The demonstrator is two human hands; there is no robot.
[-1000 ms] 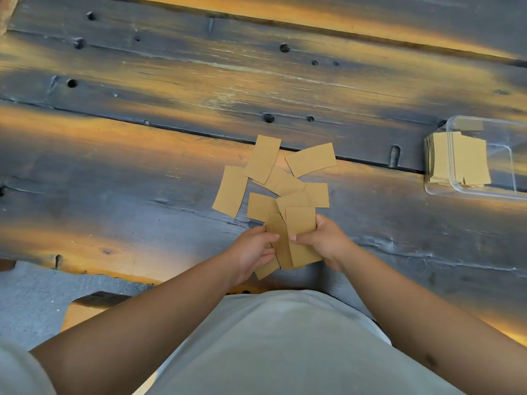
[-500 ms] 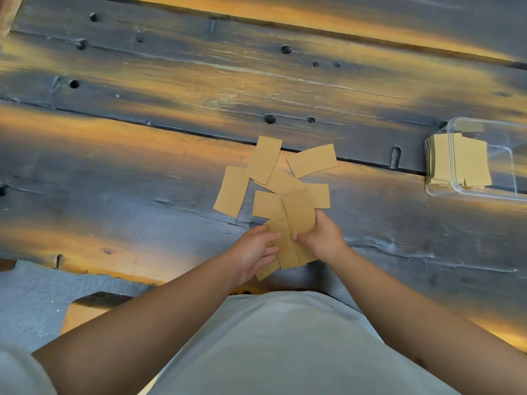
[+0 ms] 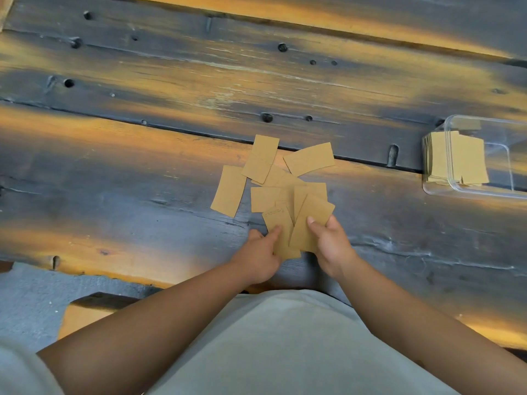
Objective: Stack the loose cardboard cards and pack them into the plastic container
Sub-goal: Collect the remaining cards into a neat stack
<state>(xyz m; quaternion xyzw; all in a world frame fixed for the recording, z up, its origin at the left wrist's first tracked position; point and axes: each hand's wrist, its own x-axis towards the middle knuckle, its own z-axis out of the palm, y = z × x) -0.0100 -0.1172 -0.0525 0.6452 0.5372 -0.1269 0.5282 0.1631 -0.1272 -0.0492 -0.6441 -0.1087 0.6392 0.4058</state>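
Cardboard cards (image 3: 309, 162) lie scattered and overlapping on the worn wooden bench (image 3: 142, 172), just in front of the person. The right hand (image 3: 332, 248) grips one tilted card (image 3: 310, 222), thumb on its face and fingers curled behind. The left hand (image 3: 258, 258) presses its thumb on another card (image 3: 278, 223) and pinches it. The clear plastic container (image 3: 484, 158) stands well apart to the right, with a stack of cards (image 3: 467, 158) inside.

I count about nine loose cards (image 3: 309, 162) mid-frame, overlapping so the number is uncertain, one plastic container (image 3: 484, 192) at right, and my two hands.
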